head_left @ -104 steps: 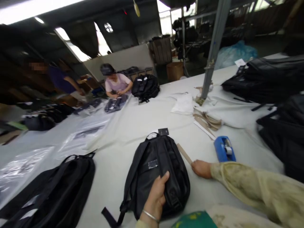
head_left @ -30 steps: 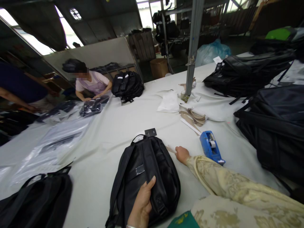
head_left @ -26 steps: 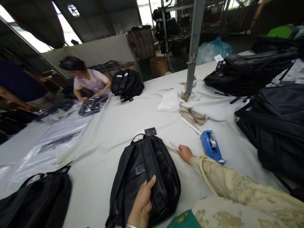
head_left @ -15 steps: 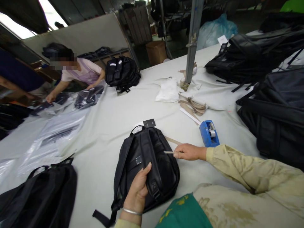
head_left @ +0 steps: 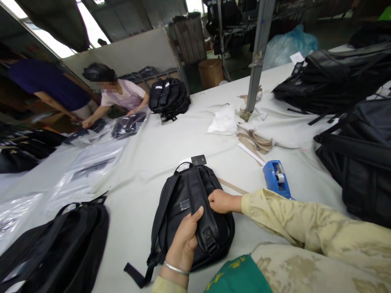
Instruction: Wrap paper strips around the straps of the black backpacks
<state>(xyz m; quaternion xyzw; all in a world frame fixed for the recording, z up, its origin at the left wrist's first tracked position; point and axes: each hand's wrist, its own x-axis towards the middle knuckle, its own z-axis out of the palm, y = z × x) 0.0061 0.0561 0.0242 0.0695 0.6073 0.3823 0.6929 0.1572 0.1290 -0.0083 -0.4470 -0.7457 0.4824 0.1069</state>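
Currently I see the black backpack (head_left: 173, 209) lying straps-up on the white tabletop (head_left: 134, 179), black tag (head_left: 199, 159) by its top handle. Left hand (head_left: 185, 236) rests on it, thumb on a shoulder strap (head_left: 197, 187), can't tell if gripping; right hand (head_left: 222, 201) is curled closed by that strap, contents hidden. Beige strip (head_left: 232, 186) lies just beside the backpack, blue tape dispenser (head_left: 275, 181) farther off.
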